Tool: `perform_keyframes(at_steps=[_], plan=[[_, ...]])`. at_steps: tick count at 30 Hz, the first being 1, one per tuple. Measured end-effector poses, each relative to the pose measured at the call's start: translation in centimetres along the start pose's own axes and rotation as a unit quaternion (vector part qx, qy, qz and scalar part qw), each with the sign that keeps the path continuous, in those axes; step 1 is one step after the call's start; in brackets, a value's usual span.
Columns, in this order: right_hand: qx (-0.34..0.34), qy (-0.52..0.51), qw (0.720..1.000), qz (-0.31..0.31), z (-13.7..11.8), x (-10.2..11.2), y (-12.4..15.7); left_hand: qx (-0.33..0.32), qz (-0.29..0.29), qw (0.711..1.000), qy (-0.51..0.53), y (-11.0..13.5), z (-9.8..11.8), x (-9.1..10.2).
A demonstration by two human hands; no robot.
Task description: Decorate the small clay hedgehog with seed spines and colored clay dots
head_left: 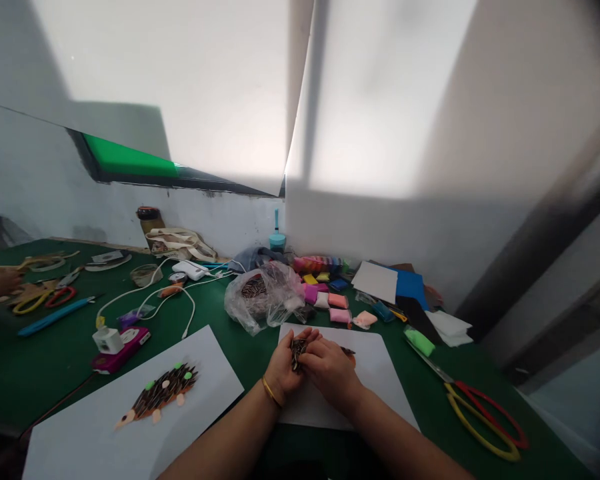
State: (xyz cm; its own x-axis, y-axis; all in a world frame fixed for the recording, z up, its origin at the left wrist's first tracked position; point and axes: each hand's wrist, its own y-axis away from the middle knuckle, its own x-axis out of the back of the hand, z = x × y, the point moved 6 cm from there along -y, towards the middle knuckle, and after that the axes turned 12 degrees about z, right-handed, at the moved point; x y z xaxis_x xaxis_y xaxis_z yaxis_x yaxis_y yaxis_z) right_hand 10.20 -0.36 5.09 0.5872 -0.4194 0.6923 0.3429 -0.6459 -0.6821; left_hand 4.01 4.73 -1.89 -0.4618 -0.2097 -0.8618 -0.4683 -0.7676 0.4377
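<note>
My left hand (285, 368) is cupped palm up over a white sheet (380, 393) and holds a small heap of dark striped sunflower seeds (297, 348). Above that palm, my right hand (333, 367) has its fingers curled and pressed together at the seeds. Whether a single seed sits between its fingertips is hidden. Partly behind my right hand, an orange-brown clay piece (351, 359) with a few seeds shows on the sheet. To the left lies another sheet (90, 433) bearing a hedgehog (163, 393) made of clay and seeds, with green and pale dots.
Beyond the sheet sit a plastic bag of seeds (255, 290) and several clay packets (339, 315). Large scissors (480, 413) lie at right, with a green clay packet (420, 341) by their blades. A purple power bank (123, 350) and cables are left; another person's hand (0, 283) is far left.
</note>
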Motion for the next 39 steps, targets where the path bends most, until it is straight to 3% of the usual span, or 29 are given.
perform_keyframes(at_steps=[4, 10, 16, 20, 27, 39], plan=[[-0.016, -0.017, 1.0, 0.005, 0.5, 0.4, 0.0, 0.003, -0.003, 1.0, 0.0, 0.2, 0.2, 0.0], [-0.184, -0.094, 0.974, 0.096, 5.4, 3.9, 1.1, -0.001, 0.021, 1.0, 0.016, 0.5, 0.5, 0.1], [-0.312, -0.082, 0.945, 0.058, 9.7, 4.0, 3.8, -0.022, 0.049, 0.998, 0.022, 0.5, 0.7, 0.2], [-0.294, -0.037, 0.955, -0.004, 9.2, 3.4, 4.1, -0.023, 0.052, 0.998, 0.021, 0.5, 0.8, 0.2], [-0.239, 0.027, 0.969, -0.052, 8.5, 2.4, 4.0, -0.016, 0.052, 0.998, 0.026, 0.5, 0.7, 0.3], [-0.178, 0.063, 0.98, -0.065, 7.2, 1.6, 3.4, -0.015, 0.044, 0.999, 0.02, 0.3, 0.7, 0.4]])
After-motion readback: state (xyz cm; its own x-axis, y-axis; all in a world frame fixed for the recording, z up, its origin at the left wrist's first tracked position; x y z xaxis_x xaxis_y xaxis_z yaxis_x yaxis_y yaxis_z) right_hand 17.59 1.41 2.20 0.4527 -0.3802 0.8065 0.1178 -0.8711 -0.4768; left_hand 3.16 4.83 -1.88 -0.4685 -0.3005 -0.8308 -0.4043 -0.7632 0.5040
